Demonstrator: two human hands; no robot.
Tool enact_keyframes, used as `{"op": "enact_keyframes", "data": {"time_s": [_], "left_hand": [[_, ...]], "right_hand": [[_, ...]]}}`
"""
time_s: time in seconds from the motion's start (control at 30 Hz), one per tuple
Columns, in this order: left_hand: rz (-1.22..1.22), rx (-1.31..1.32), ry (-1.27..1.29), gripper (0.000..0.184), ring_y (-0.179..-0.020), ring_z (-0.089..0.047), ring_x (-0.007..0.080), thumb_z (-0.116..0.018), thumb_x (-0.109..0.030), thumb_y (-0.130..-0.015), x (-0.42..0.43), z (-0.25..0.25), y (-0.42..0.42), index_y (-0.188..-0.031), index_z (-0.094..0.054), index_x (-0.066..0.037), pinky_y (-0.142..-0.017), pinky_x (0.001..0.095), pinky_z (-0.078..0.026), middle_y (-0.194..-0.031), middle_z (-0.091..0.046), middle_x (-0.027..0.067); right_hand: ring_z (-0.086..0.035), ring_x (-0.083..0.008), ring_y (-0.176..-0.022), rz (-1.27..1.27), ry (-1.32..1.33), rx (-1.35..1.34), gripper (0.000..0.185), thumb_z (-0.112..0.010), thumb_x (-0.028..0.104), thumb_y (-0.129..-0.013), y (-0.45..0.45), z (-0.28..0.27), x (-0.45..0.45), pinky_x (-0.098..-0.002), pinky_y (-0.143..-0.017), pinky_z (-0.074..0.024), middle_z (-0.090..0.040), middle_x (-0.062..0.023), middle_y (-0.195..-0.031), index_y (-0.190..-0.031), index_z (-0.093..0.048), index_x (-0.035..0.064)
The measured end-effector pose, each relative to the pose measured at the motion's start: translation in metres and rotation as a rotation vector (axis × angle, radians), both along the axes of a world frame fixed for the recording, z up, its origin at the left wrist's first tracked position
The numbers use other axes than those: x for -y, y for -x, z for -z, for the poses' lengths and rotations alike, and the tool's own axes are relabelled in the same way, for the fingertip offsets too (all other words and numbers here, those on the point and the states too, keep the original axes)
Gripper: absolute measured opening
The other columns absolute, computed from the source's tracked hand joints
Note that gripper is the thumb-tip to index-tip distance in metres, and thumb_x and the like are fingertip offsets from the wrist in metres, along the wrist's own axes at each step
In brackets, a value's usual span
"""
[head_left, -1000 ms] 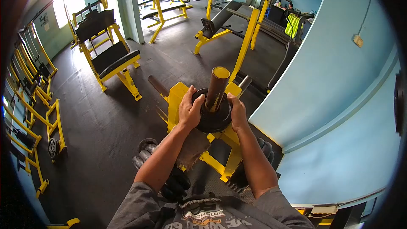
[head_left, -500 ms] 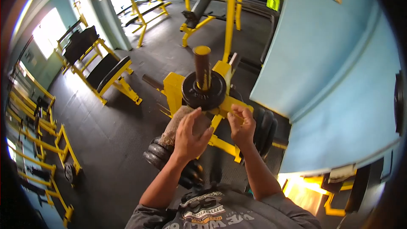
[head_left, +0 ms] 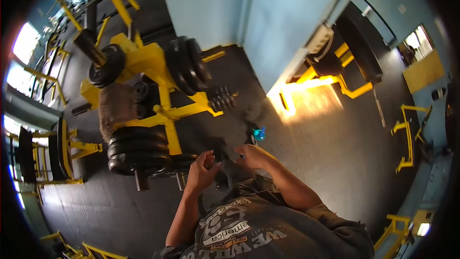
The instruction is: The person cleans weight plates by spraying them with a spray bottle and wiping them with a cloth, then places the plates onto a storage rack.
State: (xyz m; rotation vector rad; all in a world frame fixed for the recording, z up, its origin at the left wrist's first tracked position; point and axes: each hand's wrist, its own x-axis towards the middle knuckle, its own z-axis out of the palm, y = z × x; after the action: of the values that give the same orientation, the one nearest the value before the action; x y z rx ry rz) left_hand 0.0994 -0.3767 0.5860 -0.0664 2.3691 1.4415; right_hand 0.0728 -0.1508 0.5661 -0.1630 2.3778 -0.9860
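My left hand is in front of my shirt with its fingers apart and slightly curled, holding nothing. My right hand is close beside it, fingers bent; the fingertips are partly hidden and anything between them is too small to tell. Up and to the left stands a yellow plate rack. One black plate sits around its top post. A brown cloth hangs on the rack. Large black plates are stacked low on its near side, others on the far side.
A blue bottle-like object is on the dark floor beyond my right hand. A light blue wall juts in at the top middle. Yellow-framed equipment stands to the right, with benches at the left.
Both hands have let go of the black plate and drawn back toward my body. The view has turned right, so the rack now appears at the left, and the blue object has come into sight.
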Motion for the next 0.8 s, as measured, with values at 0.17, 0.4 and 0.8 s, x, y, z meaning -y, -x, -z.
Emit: {"op": "enact_keyframes", "data": {"time_s": [0.17, 0.4, 0.8], "left_hand": [[0.154, 0.262, 0.022, 0.062, -0.109, -0.062, 0.0283, -0.072, -0.033, -0.080, -0.039, 0.032, -0.027, -0.128, -0.052, 0.000, -0.091, 0.0372, -0.050, -0.120, -0.062, 0.0199], [0.157, 0.454, 0.019, 0.060, -0.108, -0.062, 0.0287, -0.072, -0.037, -0.080, -0.099, 0.129, -0.034, -0.126, -0.054, -0.002, -0.090, 0.0382, -0.050, -0.117, -0.063, 0.0181], [0.067, 0.555, 0.317, 0.095, -0.121, -0.047, 0.0447, -0.074, -0.057, -0.068, -0.257, 0.630, -0.016, -0.142, -0.036, -0.010, -0.100, 0.0455, -0.041, -0.132, -0.045, 0.0290]], "right_hand": [[-0.059, -0.0367, -0.111, 0.079, -0.215, 0.118, 0.054, -0.071, 0.033, -0.079, -0.053, 0.004, -0.084, -0.0418, -0.093, -0.0472, -0.062, -0.0232, -0.116, -0.121, -0.058, 0.0017], [-0.064, -0.0338, -0.100, 0.361, -0.152, 0.215, 0.056, -0.071, 0.033, -0.078, -0.065, 0.095, -0.168, -0.0390, -0.088, -0.0494, -0.065, -0.0229, -0.107, -0.122, -0.056, 0.0004], [-0.056, -0.0345, -0.113, 0.613, -0.262, 0.219, 0.086, -0.071, 0.052, -0.075, 0.037, 0.527, -0.228, -0.0402, -0.093, -0.0463, -0.055, -0.0292, -0.124, -0.128, -0.045, -0.0112]]}}
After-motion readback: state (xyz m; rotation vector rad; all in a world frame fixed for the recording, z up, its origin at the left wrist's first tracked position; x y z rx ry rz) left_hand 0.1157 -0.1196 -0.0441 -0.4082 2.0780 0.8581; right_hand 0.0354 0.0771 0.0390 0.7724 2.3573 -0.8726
